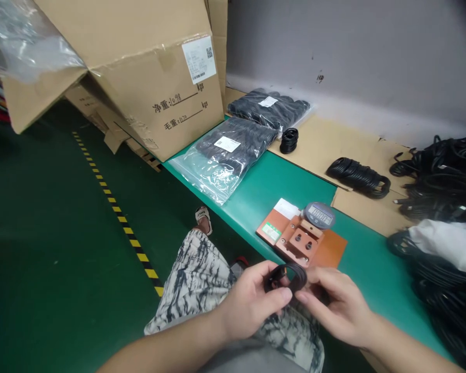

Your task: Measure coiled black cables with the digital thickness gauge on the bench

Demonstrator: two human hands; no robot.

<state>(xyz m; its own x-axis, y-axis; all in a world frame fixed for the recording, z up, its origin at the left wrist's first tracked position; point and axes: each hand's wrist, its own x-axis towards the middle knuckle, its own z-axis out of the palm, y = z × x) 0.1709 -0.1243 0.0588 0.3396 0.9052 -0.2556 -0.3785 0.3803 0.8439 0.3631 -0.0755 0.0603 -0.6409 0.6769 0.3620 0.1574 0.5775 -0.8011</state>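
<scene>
A coiled black cable (298, 280) is held up between my two hands, just off the near edge of the green table (252, 212). My left hand (252, 300) is closed round the left side of the coil, its thumb pressed on the front. Thumb and fingers of my right hand (337, 303) pinch the right side of the same coil. A small connector end shows inside the loop by my left fingers. Just beyond the hands sits an orange-brown fixture (301, 241) with a round digital gauge (319, 215) on it.
Two clear bags of coiled cables (236, 142) lie at the back left, beside a large open carton (155, 98). One coil (289, 140) and a row of coils (357, 177) rest on cardboard. Loose black cables (446, 176) and a white cloth (450, 243) are piled at the right.
</scene>
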